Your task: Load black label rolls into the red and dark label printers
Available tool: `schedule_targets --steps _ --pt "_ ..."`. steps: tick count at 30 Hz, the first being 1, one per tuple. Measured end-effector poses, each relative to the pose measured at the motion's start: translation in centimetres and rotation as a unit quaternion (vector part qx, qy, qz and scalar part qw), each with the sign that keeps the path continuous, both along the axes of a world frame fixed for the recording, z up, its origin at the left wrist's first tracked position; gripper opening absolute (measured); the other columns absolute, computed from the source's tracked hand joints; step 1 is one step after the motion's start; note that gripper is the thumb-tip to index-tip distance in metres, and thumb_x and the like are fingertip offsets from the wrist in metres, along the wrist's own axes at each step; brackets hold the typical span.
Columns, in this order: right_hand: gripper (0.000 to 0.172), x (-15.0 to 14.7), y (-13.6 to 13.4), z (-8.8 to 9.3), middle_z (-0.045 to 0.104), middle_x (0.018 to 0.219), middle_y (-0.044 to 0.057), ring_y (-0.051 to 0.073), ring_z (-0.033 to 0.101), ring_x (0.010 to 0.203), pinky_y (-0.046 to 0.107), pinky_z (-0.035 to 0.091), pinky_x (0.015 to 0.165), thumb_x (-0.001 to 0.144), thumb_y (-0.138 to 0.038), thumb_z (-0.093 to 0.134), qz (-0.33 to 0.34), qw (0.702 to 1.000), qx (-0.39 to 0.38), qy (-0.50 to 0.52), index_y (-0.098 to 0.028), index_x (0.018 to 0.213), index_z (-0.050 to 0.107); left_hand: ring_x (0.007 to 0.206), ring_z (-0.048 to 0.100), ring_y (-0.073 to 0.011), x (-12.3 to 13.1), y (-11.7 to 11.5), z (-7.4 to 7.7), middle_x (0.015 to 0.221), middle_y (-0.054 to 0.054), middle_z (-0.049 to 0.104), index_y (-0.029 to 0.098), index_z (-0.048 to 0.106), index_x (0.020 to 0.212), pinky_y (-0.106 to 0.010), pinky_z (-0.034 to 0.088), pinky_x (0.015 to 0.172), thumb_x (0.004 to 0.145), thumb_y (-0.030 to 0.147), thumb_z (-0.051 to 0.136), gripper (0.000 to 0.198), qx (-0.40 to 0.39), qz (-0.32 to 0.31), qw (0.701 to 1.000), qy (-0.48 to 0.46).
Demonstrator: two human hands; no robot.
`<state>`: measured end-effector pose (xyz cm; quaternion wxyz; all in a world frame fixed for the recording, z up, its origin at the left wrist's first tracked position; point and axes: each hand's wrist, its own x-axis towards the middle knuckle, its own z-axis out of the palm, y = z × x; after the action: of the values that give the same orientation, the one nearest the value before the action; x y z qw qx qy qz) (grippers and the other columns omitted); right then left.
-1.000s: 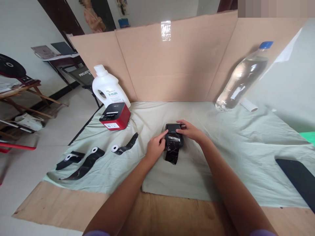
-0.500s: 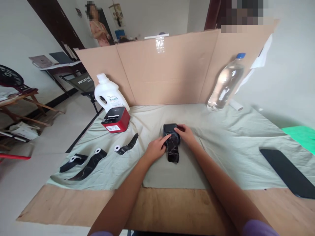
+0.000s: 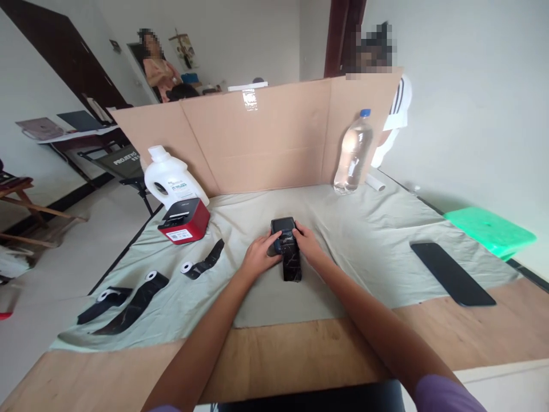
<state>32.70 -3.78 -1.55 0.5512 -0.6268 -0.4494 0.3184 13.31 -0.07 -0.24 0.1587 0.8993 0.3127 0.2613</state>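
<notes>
A small black label printer [image 3: 283, 226] sits mid-table on the pale green cloth [image 3: 364, 240], with a strip of black marbled tape [image 3: 291, 265] hanging out of its front. My left hand [image 3: 258, 256] grips the printer's left side, fingers curled against it. My right hand [image 3: 305, 242] holds the right side, fingers wrapped on the body. To the left lie three black tape rolls with white cores [image 3: 201, 265] [image 3: 139, 293] [image 3: 105, 296], partly unrolled.
A red and black printer [image 3: 184, 220] and a white detergent jug [image 3: 169, 177] stand at the back left. A clear water bottle [image 3: 354, 151] stands against the cardboard screen [image 3: 266, 137]. A black phone [image 3: 452, 273] lies at right. People stand behind the screen.
My head has lifted and turned right, so the scene sits lower and further off. My left hand went from a pointing finger to gripping the printer's side. The tape strip hangs straighter.
</notes>
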Motion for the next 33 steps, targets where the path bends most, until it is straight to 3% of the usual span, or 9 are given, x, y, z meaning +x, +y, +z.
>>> schedule_targets --steps 3,7,13,16,20,24,27,30,33 --pt "0.047 3.7 -0.6 0.9 0.06 0.143 0.004 0.023 0.051 0.138 0.047 0.034 0.12 0.091 -0.036 0.052 -0.024 0.999 0.024 0.0 -0.024 0.135 0.061 0.125 0.06 -0.0265 4.0 -0.2 1.1 0.141 -0.011 0.06 0.025 0.052 0.144 -0.041 0.046 0.108 0.077 0.025 0.076 0.072 0.006 -0.024 0.999 -0.021" --pt "0.049 11.2 -1.2 2.1 0.063 0.14 0.005 0.026 0.051 0.138 0.051 0.035 0.118 0.089 -0.04 0.055 -0.092 0.994 0.054 -0.007 -0.025 0.135 0.061 0.121 0.062 -0.0271 12.4 0.2 2.0 0.142 -0.012 0.059 0.025 0.052 0.144 -0.042 0.047 0.106 0.075 0.028 0.079 0.074 -0.003 -0.056 0.998 -0.041" --pt "0.052 22.6 -2.5 2.0 0.065 0.137 0.006 0.028 0.055 0.133 0.053 0.039 0.115 0.087 -0.048 0.057 -0.147 0.988 0.041 -0.007 -0.025 0.133 0.063 0.117 0.063 -0.0284 24.9 0.7 1.0 0.134 -0.008 0.065 0.025 0.053 0.143 -0.04 0.047 0.104 0.075 0.034 0.078 0.073 -0.046 -0.105 0.992 -0.053" --pt "0.054 26.5 -2.9 1.3 0.064 0.137 0.007 0.028 0.054 0.134 0.052 0.039 0.115 0.085 -0.051 0.058 -0.172 0.984 0.032 -0.005 -0.024 0.132 0.064 0.116 0.063 -0.0283 29.0 0.8 0.5 0.135 -0.009 0.064 0.024 0.051 0.144 -0.04 0.046 0.104 0.076 0.035 0.077 0.074 -0.046 -0.121 0.991 -0.035" --pt "0.061 29.5 -2.8 0.3 0.063 0.14 0.01 0.029 0.058 0.13 0.049 0.044 0.111 0.085 -0.052 0.056 -0.191 0.981 0.018 0.011 -0.02 0.136 0.06 0.119 0.06 -0.0295 32.4 0.9 0.1 0.139 -0.012 0.059 0.023 0.049 0.146 -0.041 0.045 0.105 0.078 0.034 0.075 0.073 -0.035 -0.116 0.993 -0.01" --pt "0.064 30.4 -2.5 -0.2 0.056 0.147 0.012 0.029 0.052 0.136 0.048 0.036 0.117 0.085 -0.054 0.056 -0.2 0.98 0.011 -0.018 -0.018 0.138 0.059 0.119 0.058 -0.0332 34.0 0.3 -0.5 0.148 -0.014 0.051 0.028 0.045 0.149 -0.045 0.044 0.102 0.082 0.041 0.072 0.074 -0.017 -0.082 0.996 0.033" --pt "0.066 30.2 -3.1 0.2 0.05 0.152 0.013 0.03 0.042 0.144 0.048 0.025 0.123 0.088 -0.056 0.049 -0.208 0.977 -0.002 -0.041 -0.017 0.141 0.056 0.126 0.053 -0.0362 33.2 -0.5 -0.6 0.157 -0.014 0.041 0.035 0.034 0.155 -0.05 0.041 0.103 0.089 0.046 0.064 0.073 -0.004 -0.059 0.995 0.078" --pt "0.071 29.0 -4.4 1.1 0.042 0.156 0.017 0.033 0.032 0.149 0.052 0.02 0.124 0.093 -0.053 0.04 -0.236 0.961 -0.012 -0.147 -0.011 0.15 0.044 0.139 0.042 -0.0382 28.9 -1.8 -0.4 0.159 -0.015 0.037 0.031 0.022 0.159 -0.055 0.035 0.109 0.095 0.051 0.053 0.074 -0.01 -0.058 0.99 0.125" --pt "0.073 25.3 -4.8 1.9 0.041 0.155 0.023 0.038 0.024 0.151 0.06 0.021 0.121 0.092 -0.045 0.045 -0.238 0.891 0.041 -0.385 -0.004 0.152 0.037 0.15 0.025 -0.0359 20.7 -4.7 -0.2 0.163 -0.012 0.031 0.024 0.029 0.158 -0.057 0.024 0.118 0.099 0.052 0.039 0.065 -0.037 -0.059 0.985 0.158"
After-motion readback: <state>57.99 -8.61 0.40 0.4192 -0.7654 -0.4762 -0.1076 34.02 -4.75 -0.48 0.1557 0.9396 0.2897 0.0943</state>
